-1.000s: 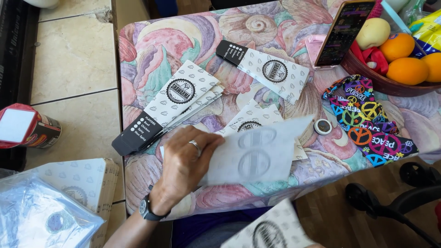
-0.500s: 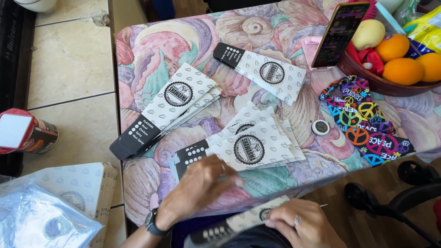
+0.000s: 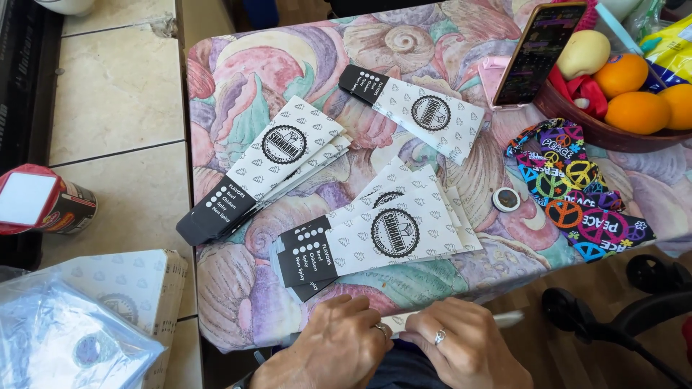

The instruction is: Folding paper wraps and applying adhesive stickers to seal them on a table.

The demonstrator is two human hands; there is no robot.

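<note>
My left hand [image 3: 333, 343] and my right hand [image 3: 461, 344] are together at the table's near edge, fingers pressed on a flat white paper sleeve [image 3: 504, 318] that they mostly hide. Just beyond them on the patterned tablecloth [image 3: 238, 72] lies a stack of white patterned paper sleeves with black ends and round black emblems [image 3: 382, 230]. A second stack [image 3: 270, 162] lies to the left near the table's edge, and a single sleeve [image 3: 422, 112] lies farther back.
A bowl [image 3: 577, 119] with oranges and an apple stands at the back right, a phone [image 3: 539, 50] leaning on it. A colourful peace-sign cloth [image 3: 577, 191] and a small round disc [image 3: 506, 199] lie right. A clear bag [image 3: 65, 338] and a box of sleeves [image 3: 144, 288] sit at lower left.
A second ago my left hand held a sleeve over the table; it laid that on the middle stack. Both hands have since drawn back to the near edge onto another sleeve.
</note>
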